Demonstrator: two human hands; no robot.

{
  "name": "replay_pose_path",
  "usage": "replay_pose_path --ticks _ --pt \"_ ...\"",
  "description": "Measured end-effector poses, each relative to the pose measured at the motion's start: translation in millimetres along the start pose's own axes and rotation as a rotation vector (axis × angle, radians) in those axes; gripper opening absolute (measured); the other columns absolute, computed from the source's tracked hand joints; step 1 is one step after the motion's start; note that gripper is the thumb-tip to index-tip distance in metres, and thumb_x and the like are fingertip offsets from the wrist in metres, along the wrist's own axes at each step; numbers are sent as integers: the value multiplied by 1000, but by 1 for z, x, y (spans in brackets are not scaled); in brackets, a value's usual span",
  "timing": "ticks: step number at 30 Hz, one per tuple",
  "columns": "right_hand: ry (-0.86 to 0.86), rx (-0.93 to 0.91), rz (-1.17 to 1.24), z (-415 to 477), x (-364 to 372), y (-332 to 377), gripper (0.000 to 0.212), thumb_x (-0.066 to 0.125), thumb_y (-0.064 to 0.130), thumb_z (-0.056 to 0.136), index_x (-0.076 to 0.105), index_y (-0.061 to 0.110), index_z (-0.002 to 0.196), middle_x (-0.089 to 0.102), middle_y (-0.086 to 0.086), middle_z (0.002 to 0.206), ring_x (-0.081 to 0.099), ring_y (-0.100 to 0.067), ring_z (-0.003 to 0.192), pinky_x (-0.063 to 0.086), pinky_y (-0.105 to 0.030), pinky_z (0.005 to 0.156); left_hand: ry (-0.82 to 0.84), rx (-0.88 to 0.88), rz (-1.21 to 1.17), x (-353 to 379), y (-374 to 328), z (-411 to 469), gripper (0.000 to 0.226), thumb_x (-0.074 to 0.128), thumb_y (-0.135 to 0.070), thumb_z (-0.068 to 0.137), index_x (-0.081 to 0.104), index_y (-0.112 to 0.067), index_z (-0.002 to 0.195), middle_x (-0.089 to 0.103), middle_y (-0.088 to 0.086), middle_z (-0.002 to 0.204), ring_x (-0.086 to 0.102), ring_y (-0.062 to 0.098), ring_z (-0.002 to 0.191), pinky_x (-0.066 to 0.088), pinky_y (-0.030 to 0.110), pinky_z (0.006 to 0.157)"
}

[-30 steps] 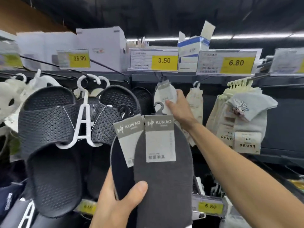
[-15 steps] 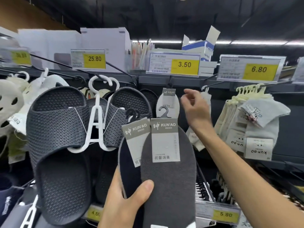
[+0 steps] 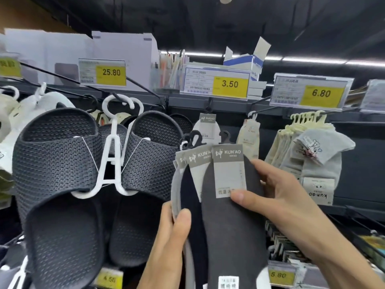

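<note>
While the dark slippers [image 3: 62, 184] hang on their white hanger [image 3: 112, 155] at far left, the real action sits just to their right. The left hand [image 3: 166, 247] enters from below, thumb laid across the front of the navy pack [image 3: 189, 197], fingers curled out of sight behind. It grips the low end of a fan of sock packs [image 3: 200, 176] (three by my count, a pale one peeking out at the left edge).

Front of the fan is the dark grey pack [image 3: 233, 236]. Its long axis runs close to upright, black hook on top, toe end dropping out of view at the bottom. Now the right hand [image 3: 279, 199]: thumb tip planted on the lower corner of the pack's label, fingers wrapped round its right edge from behind. That is a firm pinch on the upper half.

The relation that matters is with the peg [image 3: 209, 105] under the 3.50 price tag [image 3: 229, 84]. It lies above the hooks and a touch left, with one more pack [image 3: 207, 130] hanging on it. The right hand is the nearer of the two, so I would judge it best placed to lift the grey pack clear along its own length.

Further right, the grey socks [image 3: 320, 163] hang apart from it all.
</note>
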State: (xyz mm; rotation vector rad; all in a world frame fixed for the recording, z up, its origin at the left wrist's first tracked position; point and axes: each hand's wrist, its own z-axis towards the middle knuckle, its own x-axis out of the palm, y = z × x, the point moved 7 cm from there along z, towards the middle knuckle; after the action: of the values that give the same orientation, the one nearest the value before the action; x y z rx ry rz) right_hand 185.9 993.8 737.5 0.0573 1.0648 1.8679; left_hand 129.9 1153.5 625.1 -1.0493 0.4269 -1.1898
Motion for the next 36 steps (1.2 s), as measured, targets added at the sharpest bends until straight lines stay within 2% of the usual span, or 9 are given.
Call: replay_pose_path --ticks 6,11,19,26,28,30,31,34,36 --pt "-31 5 -51 0 1 -1 42 77 28 80 66 42 118 73 15 114 69 -4 104 53 -15 82 55 77 5 6 -13 9 54 73 -82 52 60 -64 101 71 -20 113 66 -2 107 45 33 90" --pt "-120 15 -71 2 -3 -7 47 85 33 74 68 39 118 72 12 115 66 -10 109 53 -38 94 17 94 -8 0 -18 8 57 72 -82 55 62 -61 107 70 -19 119 64 0 113 42 36 95" --pt "-338 -82 -346 -4 -4 5 47 84 36 69 66 46 112 67 15 109 64 -6 98 53 -28 78 -86 119 58 -4 -22 10 45 73 -72 57 60 -61 99 73 -21 107 67 -5 100 46 28 85" --pt "-219 -13 285 4 -16 -5 34 80 9 68 70 29 93 77 -4 99 74 -16 85 57 -21 64 -198 171 176 -16 -27 2 41 71 -62 52 60 -63 92 74 -22 94 70 -5 85 51 32 78" --pt "-365 -23 416 12 -41 -12 36 75 3 65 71 26 91 77 -4 97 73 -16 80 58 -24 62 -277 219 246 -24 -36 -4 40 65 -62 47 56 -74 84 68 -37 83 63 -20 75 51 18 77" --pt "-483 -9 344 28 -64 -22 39 72 0 72 69 27 99 77 0 100 73 -15 86 59 -25 67 -323 223 326 -32 -45 -11 44 57 -61 41 41 -88 72 50 -59 71 48 -37 69 39 -7 66" --pt "-510 6 264 39 -71 -28 42 68 -3 78 68 28 105 76 3 102 72 -15 92 60 -27 73 -324 229 333 -37 -45 -15 45 57 -61 41 41 -88 73 50 -59 71 48 -37 71 39 -8 69" --pt "-516 31 39 84 -75 -47 43 59 3 90 62 36 117 70 9 116 65 -12 109 53 -35 97 -236 289 296 -44 -41 -22 49 70 -65 56 57 -67 103 73 -25 95 69 -8 85 55 39 80" --pt "-489 33 -134 115 -66 -55 44 57 10 93 58 33 130 63 6 127 59 -10 115 48 -31 101 -188 302 284 -42 -39 -27 56 72 -74 59 57 -61 111 75 -16 101 71 2 91 53 46 74"
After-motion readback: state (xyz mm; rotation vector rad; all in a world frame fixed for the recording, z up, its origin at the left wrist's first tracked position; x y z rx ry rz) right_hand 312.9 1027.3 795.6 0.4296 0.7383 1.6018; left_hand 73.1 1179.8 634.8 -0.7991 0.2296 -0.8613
